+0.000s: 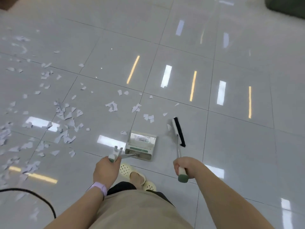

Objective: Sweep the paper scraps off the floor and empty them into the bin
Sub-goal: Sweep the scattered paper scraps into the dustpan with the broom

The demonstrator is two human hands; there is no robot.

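Gripped in the right hand [185,167] is the green-capped end of a broom handle [179,152], the fingers being curled fully round it; the black-bristled broom head [179,132] is being held out beyond that grip, low over or on the tiled floor [231,129] — which cannot be told. The upright handle of a dustpan [140,145] is being clenched in the left hand [105,171], with the pan being rested on the floor just ahead of that grip, its mouth being faced away from the person.

The paper scraps [66,119] are being left mostly uncollected: a few are lying just beyond the pan and broom head, while the thick of them is being spread well off to the left of the left-hand grip. No bin can be made out.

The sweeping step is judged to be only beginning. For the next move, the broom head is likely to be needed out past the nearest scraps, then drawn back toward the pan mouth, while the pan is being kept pressed flat so pieces are not being pushed underneath. The leftward scatter is being left for later passes.
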